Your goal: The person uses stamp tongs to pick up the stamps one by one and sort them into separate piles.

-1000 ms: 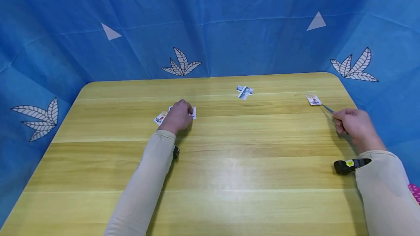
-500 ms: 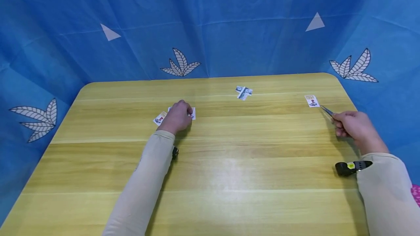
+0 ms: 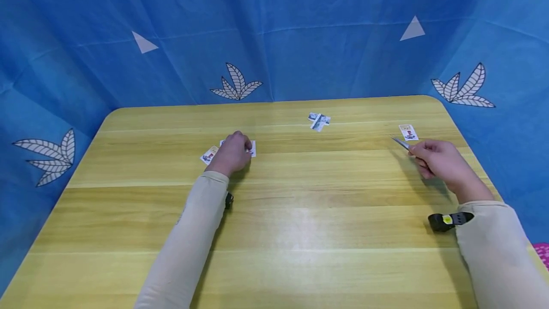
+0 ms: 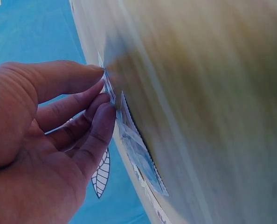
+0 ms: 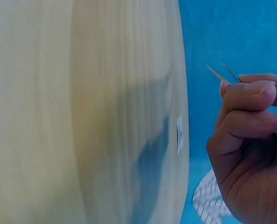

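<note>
One broad blue cloth point(image 3: 274, 37), printed with pale triangles and outlined leaves, hangs behind and beside the wood-grain table point(image 3: 300, 232) that we look down on. Over the table we see the left sleeve point(image 3: 188, 237) and the right sleeve point(image 3: 499, 256), both pale.

Next come the hands. The right hand point(image 3: 439, 161) hangs above the table's right side; the left hand point(image 3: 233, 153) is left of centre, fingers bent and fingertips touching paper. Whether its grip pinches that paper we cannot tell.

By the right wrist we make out a black band point(image 3: 450, 221) with a yellow label. The right hand's grip is clamped on slim metal tweezers point(image 3: 401, 142), and from the right wrist we see their two points standing apart.

Smallest are the stamps. We find a crossed pair point(image 3: 319, 121) near the far edge and a lone stamp point(image 3: 409, 132) near the tweezers, which do not touch it. A tilted stamp point(image 3: 208, 155) and a second stamp point(image 3: 253, 149) poke out from behind the left hand, partly hidden.
</note>
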`<state>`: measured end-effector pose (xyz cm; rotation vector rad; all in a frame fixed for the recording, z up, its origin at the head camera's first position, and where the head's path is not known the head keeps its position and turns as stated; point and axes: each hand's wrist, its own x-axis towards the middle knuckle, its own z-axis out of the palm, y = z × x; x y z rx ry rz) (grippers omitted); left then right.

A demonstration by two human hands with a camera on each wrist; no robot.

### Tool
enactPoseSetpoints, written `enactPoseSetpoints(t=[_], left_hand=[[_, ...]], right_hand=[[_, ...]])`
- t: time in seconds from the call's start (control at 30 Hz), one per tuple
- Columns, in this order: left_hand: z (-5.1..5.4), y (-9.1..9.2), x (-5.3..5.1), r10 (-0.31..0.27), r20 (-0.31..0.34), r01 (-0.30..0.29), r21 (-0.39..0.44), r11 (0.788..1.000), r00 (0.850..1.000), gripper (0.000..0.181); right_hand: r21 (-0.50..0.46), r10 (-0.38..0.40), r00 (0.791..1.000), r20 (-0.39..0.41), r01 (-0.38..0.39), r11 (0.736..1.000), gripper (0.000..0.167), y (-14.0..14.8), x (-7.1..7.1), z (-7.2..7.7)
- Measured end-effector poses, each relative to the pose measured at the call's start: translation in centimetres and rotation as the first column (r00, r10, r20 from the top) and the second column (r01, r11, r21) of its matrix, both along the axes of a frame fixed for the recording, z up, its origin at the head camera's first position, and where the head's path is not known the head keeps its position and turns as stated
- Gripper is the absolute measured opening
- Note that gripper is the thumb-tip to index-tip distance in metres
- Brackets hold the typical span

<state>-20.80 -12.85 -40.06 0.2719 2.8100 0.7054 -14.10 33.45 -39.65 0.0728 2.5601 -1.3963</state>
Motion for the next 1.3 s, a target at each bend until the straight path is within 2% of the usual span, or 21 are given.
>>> enactPoseSetpoints(t=[0.17, 0.4, 0.57, 0.8, 1.1, 1.3], left_hand=[[-0.2, -0.3, 0.3, 0.021, 0.023, -0.021, -0.008, 1.0, 1.0, 0.021], [-0.3, -0.4, 0.3, 0.015, 0.014, -0.014, -0.006, 1.0, 1.0, 0.02], [-0.1, -0.2, 0.2, -0.007, 0.005, 0.007, -0.023, 1.0, 1.0, 0.02], [0.2, 0.0, 0.0, -0.026, -0.007, 0.026, -0.043, 0.999, 1.0, 0.02], [-0.1, 0.2, 0.2, -0.017, -0.013, 0.017, -0.033, 0.999, 1.0, 0.019], [-0.2, 0.1, 0.3, -0.036, -0.039, 0.034, -0.052, 0.998, 0.999, 0.018]], right_hand=[[-0.019, 0.096, 0.995, 0.013, -0.096, 0.995, 0.036, -3.2, -0.7, 0.3], [-0.05, 0.17, 0.985, 0.022, -0.169, 0.984, 0.03, -6.1, -1.7, 0.0], [-0.077, 0.182, 0.982, 0.045, -0.179, 0.981, 0.03, -7.7, -2.1, -0.1], [-0.036, 0.209, 0.977, 0.037, -0.207, 0.978, 0.029, -10.5, -2.6, 0.1], [-0.062, 0.219, 0.975, 0.034, -0.216, 0.974, 0.028, -13.5, -3.3, -0.4], [-0.053, 0.231, 0.972, 0.032, -0.229, 0.972, 0.028, -15.5, -3.8, -0.6]])
